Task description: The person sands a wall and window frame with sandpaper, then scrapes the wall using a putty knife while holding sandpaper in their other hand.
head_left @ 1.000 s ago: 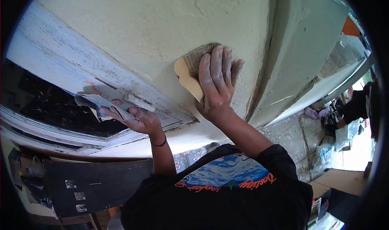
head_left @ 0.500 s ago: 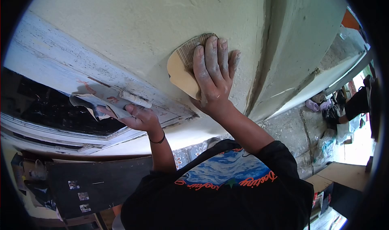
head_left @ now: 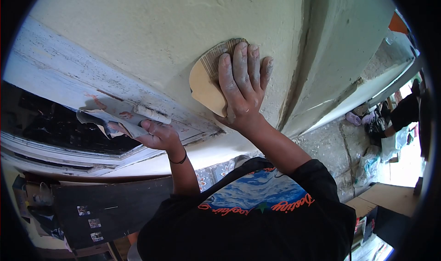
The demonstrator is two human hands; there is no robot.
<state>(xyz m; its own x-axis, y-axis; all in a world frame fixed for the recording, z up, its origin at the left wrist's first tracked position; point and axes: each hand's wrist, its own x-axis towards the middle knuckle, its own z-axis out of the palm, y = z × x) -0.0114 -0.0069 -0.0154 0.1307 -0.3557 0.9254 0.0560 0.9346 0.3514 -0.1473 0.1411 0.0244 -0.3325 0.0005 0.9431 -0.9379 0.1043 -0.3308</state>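
Observation:
My right hand [head_left: 243,84] lies flat against the cream wall [head_left: 151,26], with dusty fingers stretched over a curved piece of sandpaper [head_left: 204,86]. The thumb side pins the paper's lower edge, and its tan backing with a printed strip faces me. Lower left, by the window frame, my left hand [head_left: 158,134] grips crumpled grey-and-white sheets [head_left: 108,118] that look like sandpaper. Its thumb presses on top, while the other fingers are mostly behind the sheets. A white cylindrical fitting [head_left: 152,114] sits on the frame just above this hand.
The worn white window frame [head_left: 69,61] borders a dark opening at left. A vertical ridge [head_left: 296,63] runs down the wall to my right. Below left is a black panel [head_left: 119,210]. Shoes [head_left: 360,118], plastic bags [head_left: 367,167] and another person's leg [head_left: 404,118] are at right.
Both hands stay in almost the same places, still holding the same sheets. The left hand's sheets have tilted very slightly, and the view has shifted a little.

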